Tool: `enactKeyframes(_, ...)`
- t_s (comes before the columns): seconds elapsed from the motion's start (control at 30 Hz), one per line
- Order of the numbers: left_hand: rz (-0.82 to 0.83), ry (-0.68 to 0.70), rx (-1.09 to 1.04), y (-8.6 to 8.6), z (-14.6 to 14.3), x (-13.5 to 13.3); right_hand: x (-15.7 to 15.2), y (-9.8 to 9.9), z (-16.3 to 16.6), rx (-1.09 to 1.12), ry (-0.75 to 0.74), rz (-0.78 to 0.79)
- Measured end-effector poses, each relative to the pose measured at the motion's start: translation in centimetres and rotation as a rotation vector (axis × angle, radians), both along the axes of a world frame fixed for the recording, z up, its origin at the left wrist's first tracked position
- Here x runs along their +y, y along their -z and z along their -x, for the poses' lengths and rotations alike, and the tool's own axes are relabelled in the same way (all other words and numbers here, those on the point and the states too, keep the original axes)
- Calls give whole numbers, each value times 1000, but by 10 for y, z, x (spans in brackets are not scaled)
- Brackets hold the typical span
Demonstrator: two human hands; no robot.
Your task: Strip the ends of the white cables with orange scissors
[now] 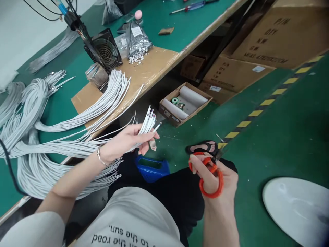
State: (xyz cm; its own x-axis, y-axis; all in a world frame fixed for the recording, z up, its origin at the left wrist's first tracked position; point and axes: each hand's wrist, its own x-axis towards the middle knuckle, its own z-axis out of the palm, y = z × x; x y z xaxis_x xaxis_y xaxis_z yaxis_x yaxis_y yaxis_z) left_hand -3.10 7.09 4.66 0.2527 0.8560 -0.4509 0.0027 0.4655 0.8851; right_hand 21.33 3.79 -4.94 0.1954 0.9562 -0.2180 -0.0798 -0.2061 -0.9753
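Your left hand (133,139) is closed around a bundle of white cables (147,124), whose ends stick out past the fingers, beside the workbench (167,43). Your right hand (221,180) grips the orange-handled scissors (214,168), with the thumb put through a handle loop, well apart from this bundle. More white cables (84,116) lie on the workbench, some near a black fan (106,51).

1. Cables (56,149) are showing white at nine o'clock.
2. Scissor handles (221,181) are showing orange-red at four.
3. Floor tape (267,102) is running yellow-and-black striped at three.
4. Tabletop (177,29) is showing green at twelve.
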Motion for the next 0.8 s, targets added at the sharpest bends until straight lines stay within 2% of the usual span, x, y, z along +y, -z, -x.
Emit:
enactKeyframes(0.1, -19, -111, 5, 13, -6, -24, 4, -13, 17, 1, -57, -64)
enactKeyframes(0.27, 53, -238, -34, 19, -14, -44, 10, -28, 45, -14, -260, -175)
enactKeyframes(0.37, 74, -205, -72, 23, -14, -48, 11, -30, 54, -13, -304, -187)
enactKeyframes(0.5, -1, -154, -81, 28, -13, -52, 11, -30, 59, 30, -302, -192)
enactKeyframes(0.63, -25, -129, -6, 30, -13, -54, 11, -33, 56, 59, -298, -169)
enactKeyframes(0.8, -32, -88, 81, 26, -12, -53, 13, -31, 47, 59, -362, -120)
